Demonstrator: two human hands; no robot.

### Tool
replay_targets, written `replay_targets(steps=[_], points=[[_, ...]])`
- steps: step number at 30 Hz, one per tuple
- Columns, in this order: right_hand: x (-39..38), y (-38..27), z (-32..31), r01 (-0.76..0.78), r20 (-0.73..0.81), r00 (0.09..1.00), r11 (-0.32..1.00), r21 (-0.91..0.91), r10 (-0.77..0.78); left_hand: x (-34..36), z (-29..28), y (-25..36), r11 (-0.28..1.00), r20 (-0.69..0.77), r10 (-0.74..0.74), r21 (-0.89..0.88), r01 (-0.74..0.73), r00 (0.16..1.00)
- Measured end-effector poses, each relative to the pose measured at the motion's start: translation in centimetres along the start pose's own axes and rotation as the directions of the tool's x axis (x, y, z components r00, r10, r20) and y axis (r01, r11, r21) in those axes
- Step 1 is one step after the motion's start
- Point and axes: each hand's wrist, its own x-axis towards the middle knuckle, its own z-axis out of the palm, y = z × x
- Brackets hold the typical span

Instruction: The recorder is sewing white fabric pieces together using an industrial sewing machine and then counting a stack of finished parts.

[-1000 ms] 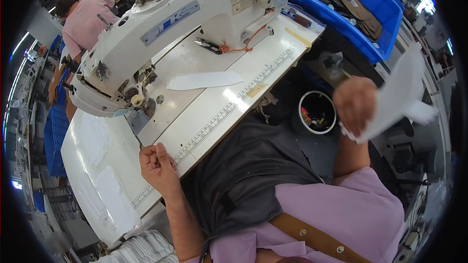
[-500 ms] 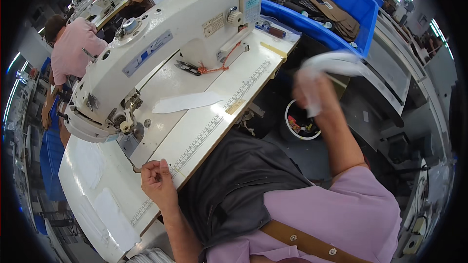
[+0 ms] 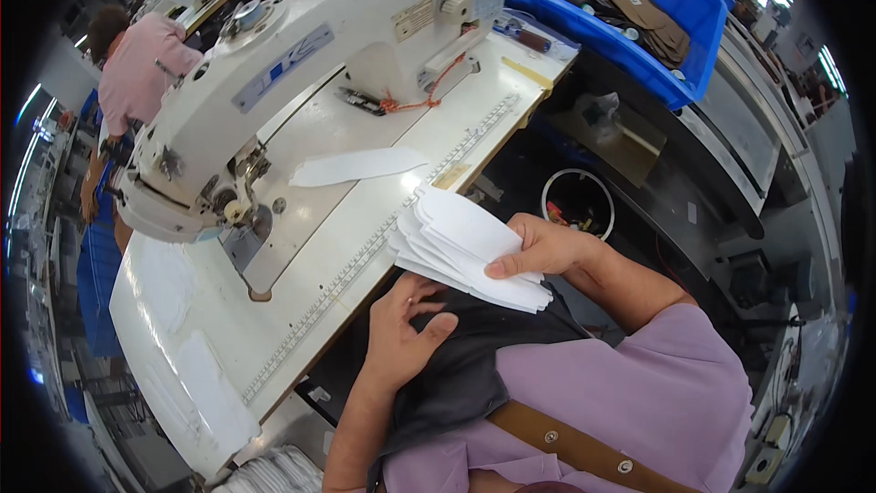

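A fanned stack of white cut pieces (image 3: 465,242) is gripped at its right end by my right hand (image 3: 543,251), thumb on top. The stack hangs over my lap and the table's front edge. My left hand (image 3: 406,324) is just below the stack's left end, fingers apart and partly curled, with nothing visible in it; some fingertips are close to the lowest pieces. A single white piece (image 3: 356,166) lies on the bed of the sewing machine (image 3: 283,82). More white pieces (image 3: 214,388) lie at the left end of the white table (image 3: 301,310).
A blue bin (image 3: 630,82) with brown and dark pieces and thread spools stands at the far right. Below it are a dark shelf and a round white-rimmed bucket (image 3: 613,210). Scissors-like dark snips (image 3: 360,100) lie behind the machine bed. Another person (image 3: 141,73) sits at the far left.
My right hand has brought the white stack from the right, near the bin, to in front of me. My left hand has moved right, off the table edge, and its fingers have spread.
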Motion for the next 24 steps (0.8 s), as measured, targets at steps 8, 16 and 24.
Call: replay_targets(steps=[8,16,24], points=[[2.8,4.5,4.1,-0.079,0.104,0.992,0.992,0.098,0.068,2.2,-1.0,1.1,0.926,-0.302,-0.068,-0.373,-0.053,0.951],[4.0,5.5,4.4,-0.079,0.179,0.982,0.993,0.090,0.062,1.1,-2.2,1.0,0.948,-0.360,-0.098,-0.318,-0.023,0.928],[4.2,5.6,4.3,-0.048,0.170,0.985,0.986,0.159,0.021,0.4,-2.7,0.9,0.888,-0.371,-0.086,-0.450,-0.098,0.925]])
